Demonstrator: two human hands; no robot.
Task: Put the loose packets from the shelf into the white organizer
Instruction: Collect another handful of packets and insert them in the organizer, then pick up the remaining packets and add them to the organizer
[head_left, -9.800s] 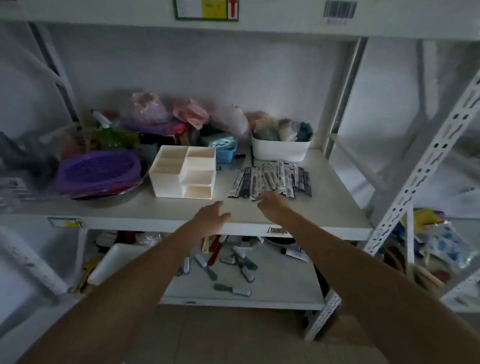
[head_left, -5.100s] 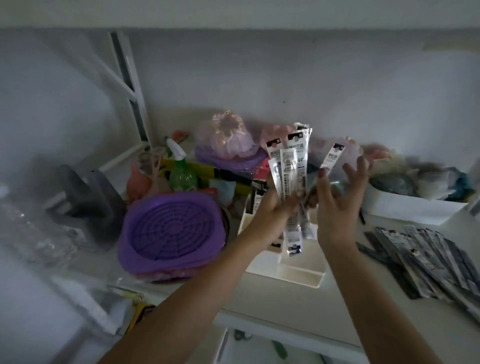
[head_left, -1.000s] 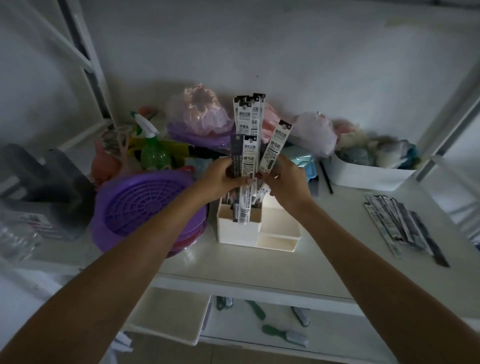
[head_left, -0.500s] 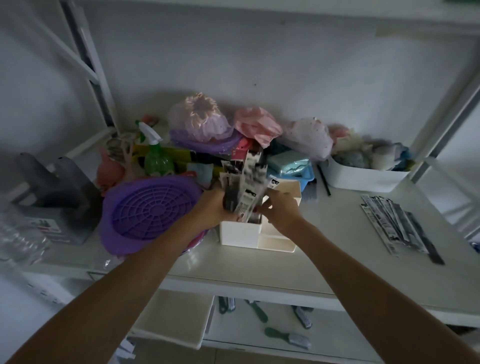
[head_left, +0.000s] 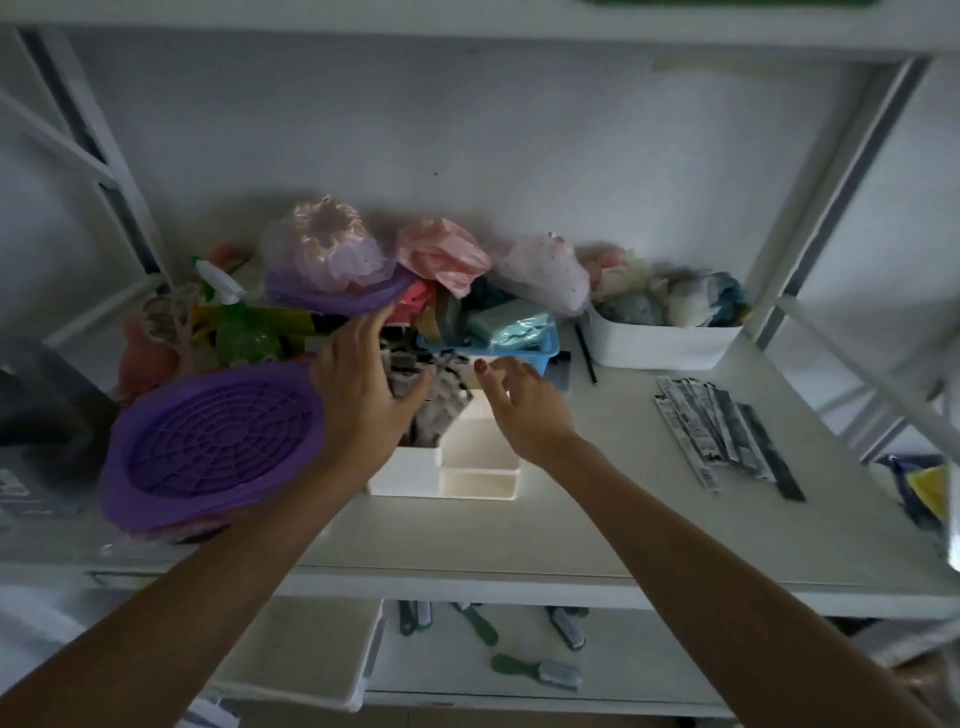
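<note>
The white organizer (head_left: 478, 480) stands on the middle of the shelf. A bunch of black-and-white packets (head_left: 439, 402) leans upright in its rear left compartment. My left hand (head_left: 363, 395) hovers at the left of that bunch with fingers spread, the thumb near the packets. My right hand (head_left: 524, 408) is just right of the bunch, fingers loosely apart and holding nothing. A fan of loose packets (head_left: 722, 431) lies flat on the shelf at the right.
A purple round basket (head_left: 213, 441) sits close against the organizer's left. Behind are a green spray bottle (head_left: 239, 322), bagged items, a blue basket (head_left: 524, 348) and a white bin (head_left: 660, 343). A slanted shelf brace (head_left: 872, 364) crosses at the right. Brushes lie on the lower shelf.
The bunch both hands held above the organizer has gone down into its rear left compartment. Both hands have let go and opened beside it.
</note>
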